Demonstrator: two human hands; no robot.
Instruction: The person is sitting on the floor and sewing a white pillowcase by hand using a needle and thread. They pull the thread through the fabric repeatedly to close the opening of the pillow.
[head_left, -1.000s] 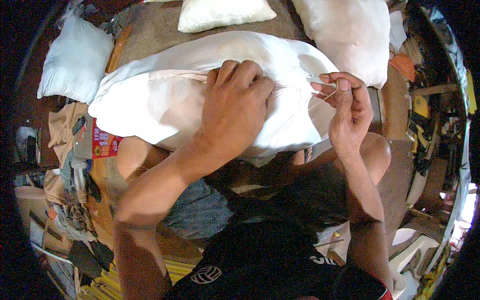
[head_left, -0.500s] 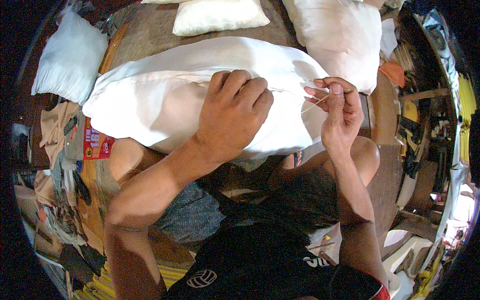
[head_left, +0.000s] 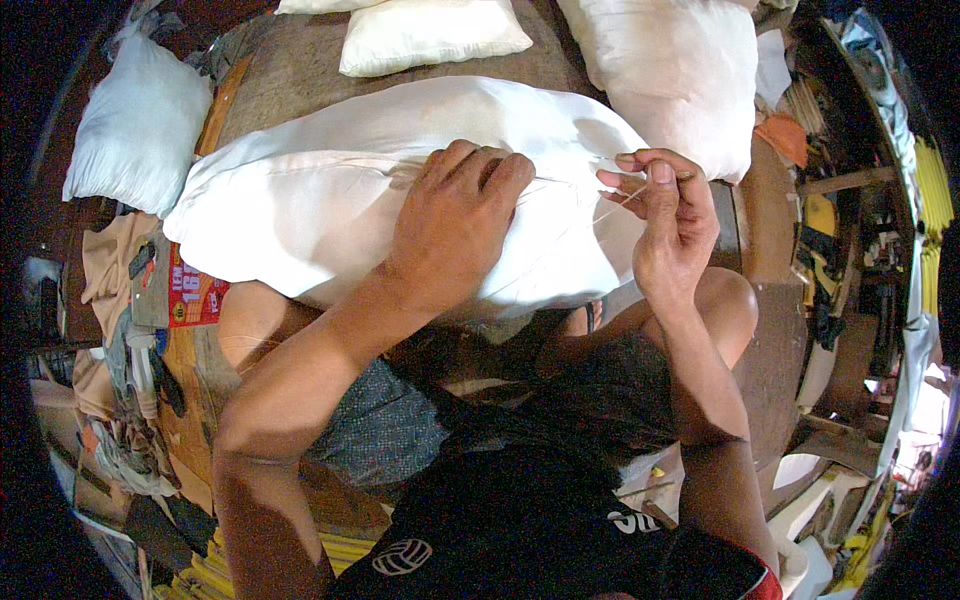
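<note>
A large, stuffed white pillow [head_left: 330, 220] lies across my folded legs, with a gathered seam along its upper side. My left hand [head_left: 455, 215] bends its fingers over this seam near the middle and pinches the cloth; its fingertips are partly hidden. Over the pillow's right end, my right hand [head_left: 675, 220] is raised with thumb and fingers closed on a pale thread [head_left: 628, 198]. The thread slants down toward the cloth. A thin sliver shows by the right fingertips, too small to tell whether it is a needle.
More stuffed pillows lie around: a bluish-white one [head_left: 140, 125] at far left, one [head_left: 435, 35] at the back and a big one [head_left: 680, 80] at back right. A red printed package [head_left: 195, 295] sits at left. Shelves with clutter [head_left: 825, 250] stand along the right.
My left hand has shifted slightly left, its fingers curling differently on the seam. My right hand has moved a little left, still holding the thread.
</note>
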